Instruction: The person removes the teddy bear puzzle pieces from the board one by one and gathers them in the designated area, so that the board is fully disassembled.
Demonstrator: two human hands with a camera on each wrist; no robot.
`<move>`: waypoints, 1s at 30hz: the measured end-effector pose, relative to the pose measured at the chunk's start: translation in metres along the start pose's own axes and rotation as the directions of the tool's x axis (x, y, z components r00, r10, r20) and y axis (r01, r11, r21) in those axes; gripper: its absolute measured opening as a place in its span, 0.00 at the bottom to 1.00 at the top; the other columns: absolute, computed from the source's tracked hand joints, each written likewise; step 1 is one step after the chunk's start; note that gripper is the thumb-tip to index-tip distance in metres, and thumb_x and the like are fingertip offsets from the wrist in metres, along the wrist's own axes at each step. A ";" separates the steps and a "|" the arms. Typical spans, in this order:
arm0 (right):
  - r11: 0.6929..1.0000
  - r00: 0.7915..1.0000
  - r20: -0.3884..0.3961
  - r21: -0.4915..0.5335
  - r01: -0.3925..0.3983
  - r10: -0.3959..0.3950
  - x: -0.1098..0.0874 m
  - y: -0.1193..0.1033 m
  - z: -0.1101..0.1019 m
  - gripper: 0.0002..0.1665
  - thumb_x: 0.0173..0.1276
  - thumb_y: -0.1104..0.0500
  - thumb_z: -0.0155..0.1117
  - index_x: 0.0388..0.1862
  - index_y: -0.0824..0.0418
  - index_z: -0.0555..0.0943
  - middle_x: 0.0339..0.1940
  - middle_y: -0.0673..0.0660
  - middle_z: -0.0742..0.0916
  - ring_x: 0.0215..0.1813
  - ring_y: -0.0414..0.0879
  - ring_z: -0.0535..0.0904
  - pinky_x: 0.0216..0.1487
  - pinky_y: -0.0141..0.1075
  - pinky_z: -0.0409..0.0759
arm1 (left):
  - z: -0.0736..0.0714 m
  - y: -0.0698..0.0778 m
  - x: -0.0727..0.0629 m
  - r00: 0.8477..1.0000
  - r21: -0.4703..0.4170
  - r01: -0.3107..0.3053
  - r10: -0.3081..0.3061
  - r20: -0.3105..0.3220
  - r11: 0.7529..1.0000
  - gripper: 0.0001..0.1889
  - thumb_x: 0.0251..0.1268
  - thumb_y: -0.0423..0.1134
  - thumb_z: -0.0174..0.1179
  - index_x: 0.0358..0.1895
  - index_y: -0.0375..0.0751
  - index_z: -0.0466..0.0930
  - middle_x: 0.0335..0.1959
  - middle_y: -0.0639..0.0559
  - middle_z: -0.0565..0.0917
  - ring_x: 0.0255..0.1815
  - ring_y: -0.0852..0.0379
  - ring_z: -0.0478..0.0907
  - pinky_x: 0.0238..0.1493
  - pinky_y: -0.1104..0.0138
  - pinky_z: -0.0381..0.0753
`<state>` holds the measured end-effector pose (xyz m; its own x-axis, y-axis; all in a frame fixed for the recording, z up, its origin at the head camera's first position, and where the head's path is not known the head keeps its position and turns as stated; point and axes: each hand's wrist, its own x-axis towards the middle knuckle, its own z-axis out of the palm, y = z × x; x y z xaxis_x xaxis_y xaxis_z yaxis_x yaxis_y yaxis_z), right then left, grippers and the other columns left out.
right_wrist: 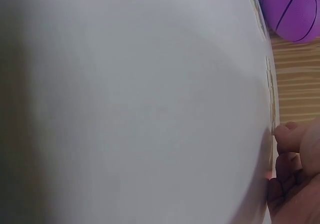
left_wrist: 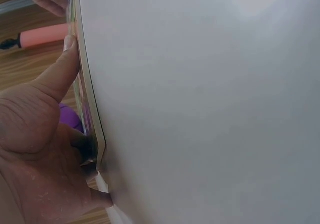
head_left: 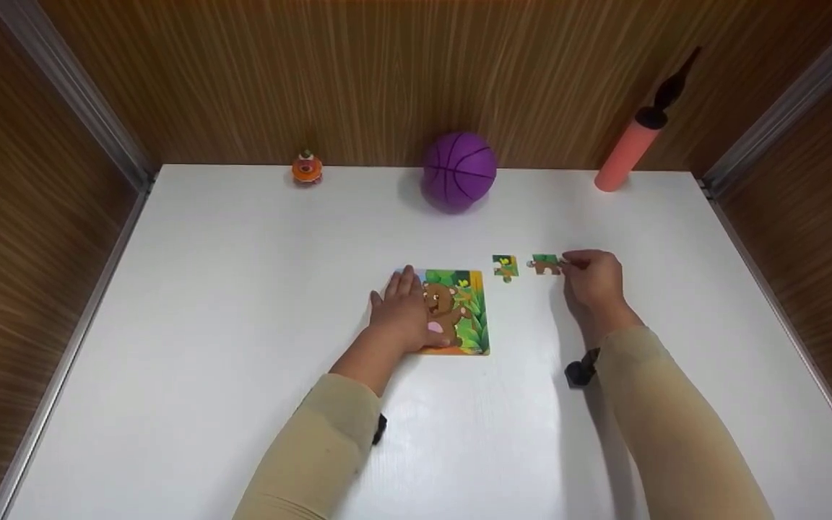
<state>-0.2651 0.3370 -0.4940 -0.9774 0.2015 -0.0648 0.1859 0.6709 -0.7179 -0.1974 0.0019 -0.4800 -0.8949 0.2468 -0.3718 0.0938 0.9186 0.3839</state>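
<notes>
Your left hand (head_left: 401, 315) lies with its fingers extended and slightly parted across the left side of the puzzle (head_left: 452, 312), with your thumb out along the near edge; it rests on the puzzle and has not closed round it. The left wrist view shows the thumb against that edge and a fingertip down on the table (head_left: 243, 318).

Your right hand (head_left: 595, 280) has its fingers curled in, thumb and forefinger drawn close together, pinching the right end of the right piece (head_left: 547, 265). How much of that piece your fingers cover you cannot tell from here. It is green on top and brown below, and lies near the table's surface.

Just left of it, apart, sits the left piece (head_left: 505, 268), between the right piece and the puzzle, near the puzzle's far right corner. The puzzle lies flat, picture up: a brown bear among green leaves.

Beyond your hands, along the table's far edge, stand an orange toy (head_left: 307, 169), a purple ball (head_left: 459, 172) and, tilted, a coral pump (head_left: 630, 153). Behind them rises a wood-grain panel (head_left: 358, 79). Beige sleeves cover both your forearms.
</notes>
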 end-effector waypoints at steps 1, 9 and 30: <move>1.000 1.000 -0.005 0.001 0.003 -0.003 0.000 0.000 0.001 0.18 0.78 0.69 0.57 0.63 0.72 0.83 0.59 0.70 0.84 0.63 0.60 0.79 0.64 0.49 0.79 | 0.000 0.000 0.000 1.000 -0.002 0.002 -0.002 0.002 1.000 0.68 0.59 0.67 0.74 0.86 0.31 0.40 0.89 0.42 0.35 0.88 0.43 0.31 0.82 0.35 0.41; 0.998 0.998 -0.044 0.043 0.037 -0.035 -0.005 -0.014 0.007 0.21 0.77 0.68 0.59 0.66 0.69 0.82 0.57 0.66 0.84 0.57 0.56 0.77 0.58 0.44 0.79 | 0.000 0.000 0.001 1.000 -0.010 -0.011 0.011 -0.003 1.000 0.68 0.59 0.66 0.74 0.86 0.31 0.40 0.89 0.41 0.36 0.88 0.43 0.31 0.82 0.35 0.40; 0.891 0.891 0.013 0.024 0.454 -0.455 -0.056 -0.081 0.069 0.12 0.73 0.64 0.71 0.52 0.68 0.90 0.44 0.63 0.86 0.48 0.57 0.83 0.55 0.50 0.83 | -0.001 -0.005 0.001 0.999 0.024 -0.028 0.029 -0.018 0.999 0.70 0.57 0.72 0.72 0.86 0.32 0.41 0.89 0.40 0.40 0.88 0.42 0.36 0.82 0.36 0.44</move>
<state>-0.2325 0.2221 -0.4803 -0.9562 -0.1346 0.2600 -0.2810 0.6719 -0.6853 -0.1989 -0.0024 -0.4817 -0.8997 0.2675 -0.3450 0.1296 0.9183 0.3739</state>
